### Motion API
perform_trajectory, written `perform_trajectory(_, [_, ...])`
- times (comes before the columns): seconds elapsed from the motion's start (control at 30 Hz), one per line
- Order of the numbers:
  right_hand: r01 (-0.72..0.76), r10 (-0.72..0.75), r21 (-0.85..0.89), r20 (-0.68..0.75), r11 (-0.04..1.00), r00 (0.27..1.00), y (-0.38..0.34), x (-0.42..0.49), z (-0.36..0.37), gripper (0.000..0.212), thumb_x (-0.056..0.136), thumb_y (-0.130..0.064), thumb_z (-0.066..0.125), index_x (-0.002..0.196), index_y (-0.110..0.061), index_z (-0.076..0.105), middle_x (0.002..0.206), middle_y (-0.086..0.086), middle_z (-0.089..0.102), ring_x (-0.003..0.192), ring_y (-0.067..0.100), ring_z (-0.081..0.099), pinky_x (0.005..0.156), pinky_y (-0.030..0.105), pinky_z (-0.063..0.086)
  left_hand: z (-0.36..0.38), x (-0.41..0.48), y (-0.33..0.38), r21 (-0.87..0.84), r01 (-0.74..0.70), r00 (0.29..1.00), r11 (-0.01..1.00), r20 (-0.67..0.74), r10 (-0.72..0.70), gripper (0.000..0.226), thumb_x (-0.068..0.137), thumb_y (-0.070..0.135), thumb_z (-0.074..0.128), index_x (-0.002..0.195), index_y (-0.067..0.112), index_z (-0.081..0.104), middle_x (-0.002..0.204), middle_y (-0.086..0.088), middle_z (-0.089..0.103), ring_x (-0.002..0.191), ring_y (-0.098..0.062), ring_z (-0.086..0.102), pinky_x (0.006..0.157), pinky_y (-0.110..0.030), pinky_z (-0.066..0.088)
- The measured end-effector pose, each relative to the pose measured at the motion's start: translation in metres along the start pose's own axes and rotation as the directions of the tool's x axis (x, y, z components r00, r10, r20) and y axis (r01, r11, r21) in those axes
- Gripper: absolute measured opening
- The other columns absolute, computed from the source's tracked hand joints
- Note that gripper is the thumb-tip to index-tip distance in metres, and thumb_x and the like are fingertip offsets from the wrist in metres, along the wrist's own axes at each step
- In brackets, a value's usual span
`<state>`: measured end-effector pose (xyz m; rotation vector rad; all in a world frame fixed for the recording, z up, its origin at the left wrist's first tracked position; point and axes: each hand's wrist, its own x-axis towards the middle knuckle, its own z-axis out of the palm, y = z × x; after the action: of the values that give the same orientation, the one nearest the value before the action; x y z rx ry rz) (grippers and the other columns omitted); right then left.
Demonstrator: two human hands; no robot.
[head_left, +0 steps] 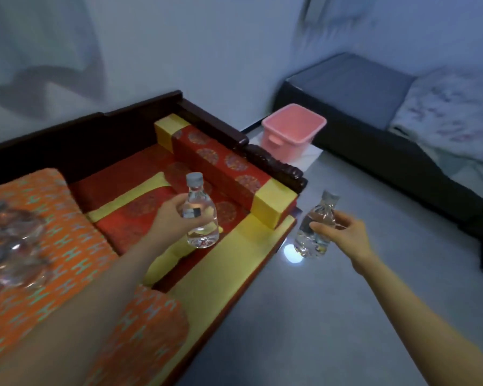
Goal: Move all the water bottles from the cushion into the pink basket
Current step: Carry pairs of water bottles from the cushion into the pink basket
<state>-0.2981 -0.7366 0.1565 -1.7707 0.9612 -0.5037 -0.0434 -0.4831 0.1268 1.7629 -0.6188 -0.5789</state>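
Note:
My left hand [171,215] grips a clear water bottle [200,218] with a grey cap, held upright above the red and yellow sofa seat. My right hand [343,232] grips a second clear water bottle [314,232], tilted, out over the grey floor. More clear bottles [9,240] lie blurred on the orange patterned cushion [67,246] at the left edge. The pink basket [293,132] stands on the floor beyond the sofa's armrest, well ahead of both hands; I see nothing inside it.
A dark wooden sofa [212,121] with a red and yellow bolster [223,162] lies between my hands and the basket. A dark bed [354,87] with a pale blanket [452,112] runs along the right wall. Grey floor [304,316] spreads below my right arm.

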Motion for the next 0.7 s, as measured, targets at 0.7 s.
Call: perform_trajectory(0.7, [-0.078, 0.097, 0.086, -0.242, 0.993, 0.965, 0.103, 0.176, -0.284, 0.037, 0.063, -0.011, 0.087, 0.094, -0.019, 0.068, 0.086, -0.006, 0.069, 0.075, 0.006, 0.064, 0.066, 0.018, 0.050, 0.314, 0.180, 0.116, 0.095, -0.084, 0.996, 0.992, 0.033, 0.081, 0.058, 0.053, 0.026, 0.092, 0.105, 0.021, 0.064, 0.096, 0.000, 0.070, 0.089, -0.018, 0.067, 0.079, -0.040, 0.056])
